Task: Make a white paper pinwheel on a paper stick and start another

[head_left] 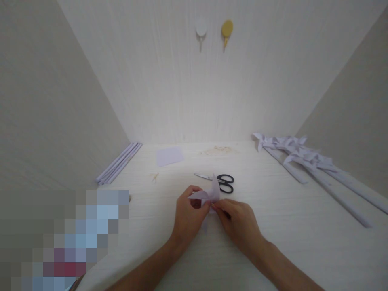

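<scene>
Both hands meet over the pale wood-grain worktop [303, 242], the left hand [188, 216] and the right hand [239, 222] pinching a small folded piece of pale lilac paper [209, 196] between them. Black-handled scissors [222, 182] lie just behind it. A flat lilac paper square [170, 155] lies farther back, rolled white paper sticks [119, 163] at the left wall, finished paper pinwheels [303, 157] at the right.

A pale alcove with a light wood-grain desk

The back wall [169, 89] is white with fine vertical grain, and two hooks, one white [201, 30] and one yellow [226, 31], are fixed high on it. Beige side walls [42, 113] close in left and right. The desk [303, 242] is evenly, softly lit.
</scene>
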### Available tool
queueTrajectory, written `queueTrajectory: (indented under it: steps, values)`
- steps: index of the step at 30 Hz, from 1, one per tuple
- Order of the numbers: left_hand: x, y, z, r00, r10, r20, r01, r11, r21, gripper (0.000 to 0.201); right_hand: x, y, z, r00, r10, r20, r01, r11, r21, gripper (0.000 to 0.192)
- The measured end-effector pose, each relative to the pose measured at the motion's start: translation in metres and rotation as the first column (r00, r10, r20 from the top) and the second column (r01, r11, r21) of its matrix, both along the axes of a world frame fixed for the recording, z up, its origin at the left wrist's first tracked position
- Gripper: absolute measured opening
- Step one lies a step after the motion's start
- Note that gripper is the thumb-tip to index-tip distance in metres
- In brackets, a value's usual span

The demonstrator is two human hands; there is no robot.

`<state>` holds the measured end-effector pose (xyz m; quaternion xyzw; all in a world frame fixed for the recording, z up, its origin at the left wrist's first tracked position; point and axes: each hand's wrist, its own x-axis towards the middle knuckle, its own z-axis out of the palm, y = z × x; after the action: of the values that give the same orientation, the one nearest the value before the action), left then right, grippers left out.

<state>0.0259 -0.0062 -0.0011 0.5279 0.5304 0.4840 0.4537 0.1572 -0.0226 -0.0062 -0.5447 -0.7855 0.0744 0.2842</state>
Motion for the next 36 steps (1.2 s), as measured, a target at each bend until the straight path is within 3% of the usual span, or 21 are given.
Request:
queueTrajectory:
  steps: [6, 15, 20, 27, 36]
  values:
    - [0.001, 0.001, 0.003, 0.999, 0.033, 0.008, -0.033, 0.999, -0.013, 0.021, -0.003, 0.001, 0.000, 1.000, 0.018, 0.005, -0.019, 0.996, 0.084, 0.021]
    - [-0.001, 0.002, 0.001, 0.990, 0.123, -0.068, -0.123, 0.992, 0.004, 0.022, -0.006, -0.004, 0.001, 0.997, 0.081, -0.012, -0.080, 0.996, 0.032, 0.030]
    - [0.000, 0.004, 0.003, 0.993, 0.121, 0.007, -0.121, 0.993, 0.005, 0.022, -0.002, -0.002, 0.002, 0.995, 0.085, -0.049, -0.081, 0.995, 0.065, 0.027]
    - [0.001, 0.002, 0.005, 0.990, 0.084, 0.112, -0.081, 0.996, -0.032, 0.024, 0.000, 0.000, 0.011, 1.000, -0.013, -0.011, 0.013, 0.999, 0.041, 0.017]
    - [0.000, 0.002, 0.010, 0.970, 0.078, 0.229, -0.063, 0.995, -0.073, 0.024, 0.002, -0.001, 0.008, 0.996, 0.010, -0.085, 0.009, 0.975, 0.223, 0.020]
